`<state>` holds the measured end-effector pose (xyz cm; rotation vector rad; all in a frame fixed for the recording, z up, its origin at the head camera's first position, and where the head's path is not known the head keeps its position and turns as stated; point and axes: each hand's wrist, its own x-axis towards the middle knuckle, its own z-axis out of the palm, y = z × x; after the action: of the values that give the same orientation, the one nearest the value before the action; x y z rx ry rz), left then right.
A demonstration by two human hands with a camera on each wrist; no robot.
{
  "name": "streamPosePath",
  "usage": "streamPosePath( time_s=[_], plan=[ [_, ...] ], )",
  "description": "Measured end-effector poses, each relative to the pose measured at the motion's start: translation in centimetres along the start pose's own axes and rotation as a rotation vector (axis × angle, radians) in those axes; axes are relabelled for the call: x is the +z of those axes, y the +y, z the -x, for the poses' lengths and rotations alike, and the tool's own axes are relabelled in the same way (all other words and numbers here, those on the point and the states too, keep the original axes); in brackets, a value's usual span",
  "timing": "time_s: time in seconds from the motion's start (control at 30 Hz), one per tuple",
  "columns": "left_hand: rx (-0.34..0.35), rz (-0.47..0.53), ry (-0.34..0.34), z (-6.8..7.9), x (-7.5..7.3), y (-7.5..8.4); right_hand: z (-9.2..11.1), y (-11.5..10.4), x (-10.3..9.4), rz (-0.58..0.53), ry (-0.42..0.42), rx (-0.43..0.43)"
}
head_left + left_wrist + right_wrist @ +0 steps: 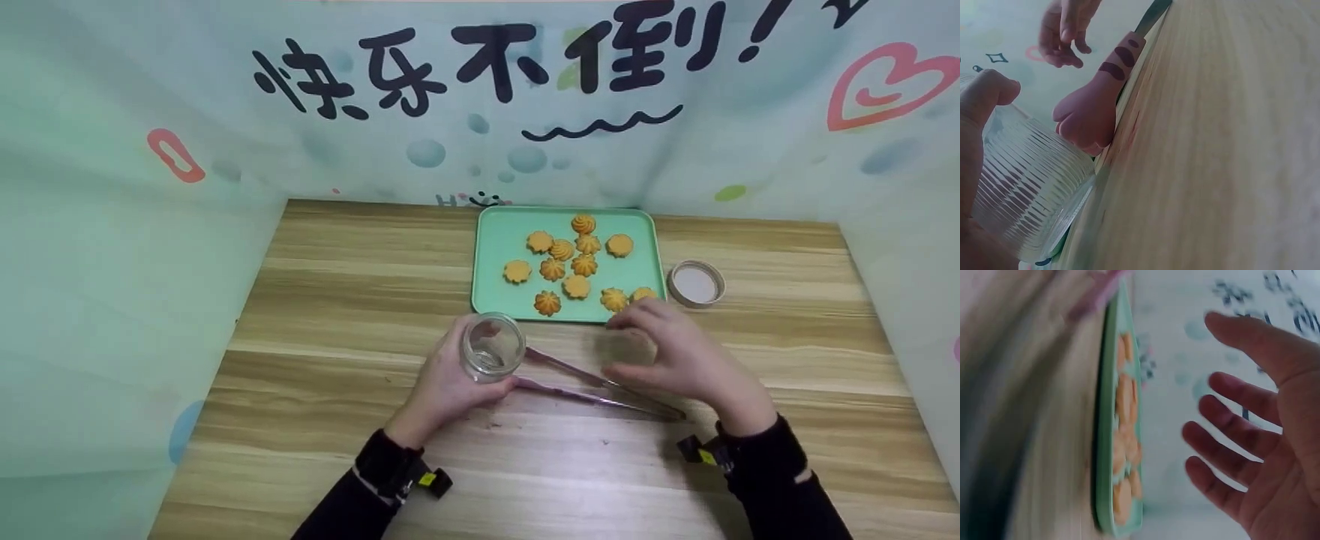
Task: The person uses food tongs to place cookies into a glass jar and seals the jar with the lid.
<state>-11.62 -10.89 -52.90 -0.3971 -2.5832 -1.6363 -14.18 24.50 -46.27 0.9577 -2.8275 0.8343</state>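
Note:
My left hand (pixel 448 382) grips a clear glass jar (pixel 493 346), its open mouth facing up toward the head camera and nothing showing inside. Ribbed sides of the jar (pixel 1033 185) fill the lower left of the left wrist view, with the thumb over it. Beside the jar on the table lie tongs (pixel 559 391), their two arms spread; a pink paw-shaped tip (pixel 1092 115) is close to the glass. Above the tongs, near the tray's front right corner, my right hand (pixel 682 356) is held with fingers apart and slightly bent, holding nothing.
A green tray (pixel 495 232) with several flower-shaped cookies (pixel 577 286) stands at the table's back. Right of it lies a round lid (pixel 697 283), inside facing up. Printed cloth (pixel 375 157) hangs around the wooden table (pixel 322 300).

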Motion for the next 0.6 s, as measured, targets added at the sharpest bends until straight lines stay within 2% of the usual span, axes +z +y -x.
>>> streamPosePath(
  time_s=[0.1,0.23,0.43,0.6],
  plan=[
    [-0.038,0.054,-0.016,-0.1,-0.1,-0.2,0.2,-1.2,1.0,0.043,-0.095,-0.007],
    [-0.076,0.134,-0.034,-0.3,0.0,-0.4,0.6,-1.8,2.2,0.074,-0.16,-0.026],
    [-0.113,0.158,-0.043,-0.4,0.1,-0.7,0.9,-1.7,3.7,0.095,-0.224,-0.031],
    [-0.115,0.17,-0.052,-0.6,0.1,-0.7,0.9,-1.5,4.3,0.123,-0.231,-0.068]
  ],
)
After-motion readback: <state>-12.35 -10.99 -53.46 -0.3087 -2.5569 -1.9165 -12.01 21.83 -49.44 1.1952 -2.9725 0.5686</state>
